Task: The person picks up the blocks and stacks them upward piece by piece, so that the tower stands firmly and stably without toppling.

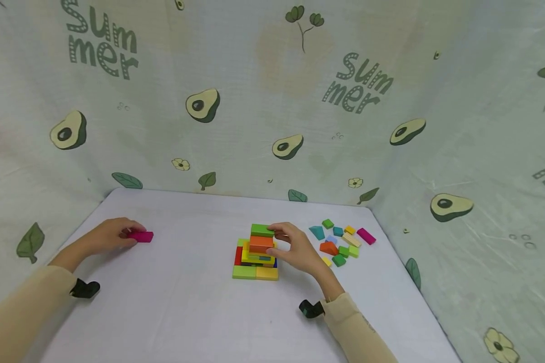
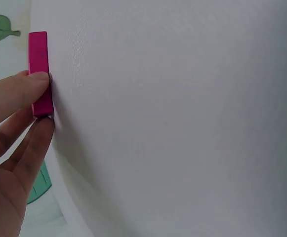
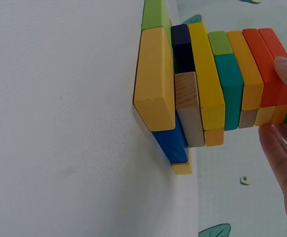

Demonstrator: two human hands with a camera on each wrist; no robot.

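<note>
Nearest lie two long beige fabric sleeves (image 1: 27, 307), with small black devices (image 1: 85, 289) at the wrists, above a smooth white table (image 1: 177, 312). Just to the left of the right hand (image 1: 295, 249), and touching it, stands a tiered stack of painted wooden blocks (image 1: 258, 259), wide at the foot and narrower above. Its lowest course shows a light-green flat block (image 1: 244, 273) and a yellow flat block (image 1: 267, 274) side by side. Up top, the right hand is grasping: its thumb lies on the red-orange oblong blocks (image 3: 257, 69), its fingers bend to the opposite side, by a green oblong block (image 1: 262, 230); whether it is placing or only steadying them I cannot tell. Well apart, the left hand (image 1: 115, 234) pinches a magenta oblong block (image 1: 142, 236) between thumb and fingers; whether that block touches the table is unclear. Right of the right hand, a loose scatter of small blocks (image 1: 339, 260) includes a teal triangular block (image 1: 317, 232) and a second magenta oblong block (image 1: 366, 236). I judge the building well advanced, with several tiers standing; the left hand's block and the scattered pieces are left over so far. Behind everything hangs a pale avocado-printed cloth (image 1: 240, 65)
</note>
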